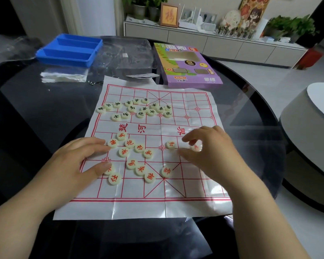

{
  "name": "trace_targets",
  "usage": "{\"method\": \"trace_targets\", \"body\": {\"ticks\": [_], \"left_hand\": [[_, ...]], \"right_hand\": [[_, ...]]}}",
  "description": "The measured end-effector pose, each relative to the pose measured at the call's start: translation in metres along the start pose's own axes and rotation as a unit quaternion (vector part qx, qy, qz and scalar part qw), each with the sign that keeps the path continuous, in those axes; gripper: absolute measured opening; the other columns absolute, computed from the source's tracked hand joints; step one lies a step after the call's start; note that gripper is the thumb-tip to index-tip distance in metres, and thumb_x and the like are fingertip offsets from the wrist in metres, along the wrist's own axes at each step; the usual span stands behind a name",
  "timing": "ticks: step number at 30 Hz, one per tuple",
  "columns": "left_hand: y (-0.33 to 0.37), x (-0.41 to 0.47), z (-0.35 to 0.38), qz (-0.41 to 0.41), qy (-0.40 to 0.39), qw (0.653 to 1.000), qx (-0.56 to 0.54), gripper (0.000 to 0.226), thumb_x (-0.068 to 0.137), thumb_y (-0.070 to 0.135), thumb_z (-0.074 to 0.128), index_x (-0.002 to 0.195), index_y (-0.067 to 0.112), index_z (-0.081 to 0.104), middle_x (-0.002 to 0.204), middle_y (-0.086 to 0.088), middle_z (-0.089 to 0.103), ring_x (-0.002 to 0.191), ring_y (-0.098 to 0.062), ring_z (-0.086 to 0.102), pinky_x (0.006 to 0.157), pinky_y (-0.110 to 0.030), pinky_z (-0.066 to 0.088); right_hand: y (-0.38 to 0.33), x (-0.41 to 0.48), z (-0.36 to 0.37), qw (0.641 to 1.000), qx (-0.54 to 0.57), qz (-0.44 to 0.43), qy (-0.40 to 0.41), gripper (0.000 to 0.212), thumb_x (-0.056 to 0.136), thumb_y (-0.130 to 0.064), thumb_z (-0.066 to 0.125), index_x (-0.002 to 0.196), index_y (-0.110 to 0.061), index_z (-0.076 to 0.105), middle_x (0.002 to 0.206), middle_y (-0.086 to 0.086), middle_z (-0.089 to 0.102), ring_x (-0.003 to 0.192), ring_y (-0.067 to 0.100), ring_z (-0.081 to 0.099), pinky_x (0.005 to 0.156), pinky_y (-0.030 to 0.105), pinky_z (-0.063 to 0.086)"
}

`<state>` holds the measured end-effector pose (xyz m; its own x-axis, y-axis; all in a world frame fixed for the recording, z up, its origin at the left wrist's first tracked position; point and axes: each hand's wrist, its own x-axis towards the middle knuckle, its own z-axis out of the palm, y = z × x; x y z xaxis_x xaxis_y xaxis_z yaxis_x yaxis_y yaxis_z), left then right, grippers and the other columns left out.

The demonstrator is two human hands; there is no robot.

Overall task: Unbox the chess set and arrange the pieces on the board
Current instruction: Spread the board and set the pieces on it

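While the round dark glass table (36, 113) fills most of the view, the paper xiangqi board (176, 206) lies flat on its near middle, creased along its folds and printed with a red grid. Beyond the board's far right corner lies the purple chess set box (200, 71), flat, with a window cut in its face. At the far left of the table is a blue plastic tray (64, 60) with long compartments; a crumpled clear plastic bag (125, 53) lies between tray and box, and a small white packet (64, 75) lies just near of the tray.

The left hand (77, 161) rests on the board's near left part with its fingers stretched out fairly wide. The right hand (213, 154) hovers over the near right part, fingers curled and narrow.

The black-lettered pieces (140, 114) lie loosely bunched on the far half of the board, off the grid points. The red-lettered pieces (139, 148) are scattered on the near half, mostly left of centre.

A left fingertip touches one red piece (112, 143), and the left thumb covers part of another (108, 170). Under the right fingers sits a blurred red piece (196, 146); I cannot tell whether it is pinched. A red horse piece (171, 144) lies just left of that hand.
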<state>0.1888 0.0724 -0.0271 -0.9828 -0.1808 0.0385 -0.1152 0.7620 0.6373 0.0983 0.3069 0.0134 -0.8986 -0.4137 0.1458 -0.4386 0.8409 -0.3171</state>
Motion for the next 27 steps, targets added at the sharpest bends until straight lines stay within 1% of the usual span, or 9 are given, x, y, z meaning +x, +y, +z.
{"method": "trace_targets", "body": {"ticks": [2,6,10,14,17,20,22,24,27], "left_hand": [[0.001,-0.001,0.0,-0.002,-0.003,1.0,0.001,0.048,0.057,0.053,0.043,0.103,0.041,0.045,0.117,0.024,0.037,0.11,0.002,0.029,0.092,-0.024,0.028],[-0.001,-0.001,-0.001,-0.002,-0.003,1.0,-0.006,0.047,0.057,0.053,0.044,0.103,0.041,0.046,0.118,0.024,0.038,0.111,0.002,0.029,0.094,-0.024,0.027],[-0.002,-0.001,-0.001,0.003,0.005,1.0,0.003,0.059,0.058,0.053,0.043,0.112,0.034,0.054,0.117,0.024,0.038,0.112,0.003,0.028,0.095,-0.024,0.026],[-0.001,-0.001,-0.001,0.008,0.005,1.0,0.018,0.064,0.058,0.055,0.041,0.117,0.031,0.054,0.117,0.025,0.036,0.112,0.004,0.026,0.099,-0.026,0.025],[-0.001,-0.003,0.0,0.025,0.009,0.999,0.02,0.065,0.059,0.054,0.042,0.117,0.028,0.056,0.117,0.025,0.037,0.112,0.003,0.026,0.099,-0.025,0.024],[-0.002,-0.003,0.0,0.036,0.023,0.998,0.045,0.065,0.061,0.053,0.043,0.117,0.024,0.058,0.118,0.022,0.038,0.116,-0.003,0.032,0.102,-0.028,0.023],[-0.001,-0.006,0.0,0.053,0.046,0.995,0.067,0.064,0.063,0.056,0.043,0.115,0.022,0.06,0.119,0.018,0.043,0.122,-0.012,0.038,0.106,-0.037,0.025],[0.004,-0.013,0.002,0.09,0.071,0.991,0.066,0.056,0.076,0.062,0.045,0.11,0.021,0.063,0.117,0.015,0.048,0.119,-0.013,0.042,0.102,-0.042,0.031],[0.018,-0.033,0.014,0.18,0.075,0.979,0.052,0.057,0.082,0.066,0.032,0.101,0.024,0.065,0.109,0.015,0.052,0.107,-0.006,0.045,0.091,-0.033,0.035]], "right_hand": [[-0.008,0.005,0.013,0.999,-0.028,0.004,-0.016,0.035,0.086,-0.04,0.053,0.117,-0.023,0.058,0.116,-0.004,0.059,0.109,0.017,0.041,0.08,0.025,0.028],[-0.008,0.01,0.027,0.997,-0.069,0.012,0.008,0.034,0.089,-0.038,0.049,0.115,-0.02,0.059,0.116,0.0,0.058,0.108,0.021,0.039,0.077,0.027,0.024],[-0.01,0.012,0.029,0.998,-0.066,0.009,0.019,0.036,0.087,-0.041,0.051,0.114,-0.019,0.06,0.113,-0.001,0.059,0.106,0.02,0.04,0.077,0.025,0.023],[-0.011,0.016,0.032,0.997,-0.063,-0.002,0.033,0.032,0.088,-0.036,0.05,0.113,-0.019,0.061,0.113,-0.001,0.059,0.107,0.02,0.039,0.076,0.023,0.02],[-0.006,0.009,0.021,0.994,-0.046,-0.013,0.095,0.025,0.087,-0.031,0.055,0.105,-0.018,0.066,0.113,-0.003,0.062,0.109,0.023,0.041,0.072,0.025,0.015],[0.01,-0.012,-0.011,0.986,0.001,0.011,0.167,0.019,0.08,-0.026,0.066,0.095,-0.016,0.07,0.095,-0.009,0.06,0.099,0.018,0.043,0.073,0.02,0.018],[0.027,-0.034,-0.028,0.987,0.042,0.028,0.149,0.019,0.077,-0.025,0.069,0.093,-0.017,0.069,0.084,-0.016,0.054,0.091,0.01,0.039,0.068,0.016,0.026],[0.035,-0.057,-0.034,0.992,0.068,0.02,0.103,0.018,0.071,-0.027,0.074,0.086,-0.019,0.069,0.075,-0.024,0.052,0.079,0.008,0.041,0.07,0.009,0.034],[0.041,-0.081,-0.027,0.997,0.074,0.01,-0.006,0.013,0.073,-0.018,0.073,0.086,-0.02,0.071,0.078,-0.023,0.055,0.083,0.007,0.045,0.074,0.004,0.035]]}}
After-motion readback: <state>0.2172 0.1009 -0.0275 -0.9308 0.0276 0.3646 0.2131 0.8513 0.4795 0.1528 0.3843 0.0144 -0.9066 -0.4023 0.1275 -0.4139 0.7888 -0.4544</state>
